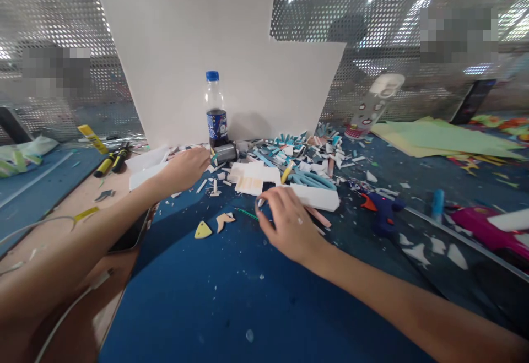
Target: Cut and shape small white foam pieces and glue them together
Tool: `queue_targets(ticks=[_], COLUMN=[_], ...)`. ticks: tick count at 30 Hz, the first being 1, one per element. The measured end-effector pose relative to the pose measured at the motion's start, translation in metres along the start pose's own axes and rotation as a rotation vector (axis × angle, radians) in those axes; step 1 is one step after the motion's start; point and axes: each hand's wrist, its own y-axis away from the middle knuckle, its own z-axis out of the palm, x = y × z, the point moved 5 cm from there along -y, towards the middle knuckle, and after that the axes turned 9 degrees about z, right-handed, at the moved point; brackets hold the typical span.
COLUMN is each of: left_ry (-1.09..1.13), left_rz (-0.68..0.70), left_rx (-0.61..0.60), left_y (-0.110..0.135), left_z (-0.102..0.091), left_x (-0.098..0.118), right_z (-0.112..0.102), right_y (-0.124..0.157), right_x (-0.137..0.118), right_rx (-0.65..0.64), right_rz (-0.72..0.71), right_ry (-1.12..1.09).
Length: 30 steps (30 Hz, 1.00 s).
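My left hand reaches to the scrap heap beside a dark grey cylinder lying on its side; its fingertips are hidden, and whether it touches the cylinder I cannot tell. My right hand hovers low over the blue mat, thumb and forefinger curved and apart. Close to its fingertips lies a thin green stick. White foam pieces and a white sheet with a yellowish patch lie just beyond it. A yellow rounded triangle and a beige angular piece rest between the hands.
A cola bottle stands before a white board. Blue and white scraps are heaped behind. To the right are a blue glue gun, a magenta one and green sheets. Yellow-black cutters and a phone lie left.
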Motion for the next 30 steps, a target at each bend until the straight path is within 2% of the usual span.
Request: queue_targets(ticks=[2, 4, 5, 8, 11, 14, 19, 24, 27, 30], left_ry=[0.099, 0.189, 0.226, 0.329, 0.430, 0.511, 0.559, 0.492, 0.430, 0.369], left_rz=[-0.087, -0.174, -0.210, -0.290, -0.333, -0.346, -0.335, -0.345, -0.371, -0.414], left_rx=[0.008, 0.026, 0.043, 0.103, 0.189, 0.300, 0.398, 0.434, 0.441, 0.470], left_y=[0.005, 0.009, 0.011, 0.016, 0.020, 0.023, 0.027, 0.036, 0.042, 0.048], left_z=[-0.007, -0.015, -0.020, -0.034, -0.046, -0.059, -0.074, -0.093, -0.107, -0.118], left_x=[-0.009, -0.019, -0.023, -0.034, -0.039, -0.036, -0.023, -0.018, -0.018, -0.020], right_z=[-0.017, -0.034, -0.040, -0.040, -0.031, -0.021, -0.014, -0.031, -0.050, -0.074], right_y=[-0.018, -0.035, -0.042, -0.049, -0.045, -0.045, -0.056, -0.071, -0.077, -0.076], right_x=[0.030, 0.069, 0.089, 0.134, 0.150, 0.153, 0.148, 0.149, 0.154, 0.158], right_rx=[0.022, -0.011, -0.074, -0.411, -0.648, -0.736, -0.786, -0.766, -0.694, -0.532], right_rz=[0.138, 0.290, 0.353, 0.482, 0.522, 0.529, 0.467, 0.440, 0.467, 0.500], right_ry=[0.046, 0.099, 0.114, 0.114, 0.109, 0.152, 0.261, 0.397, 0.478, 0.530])
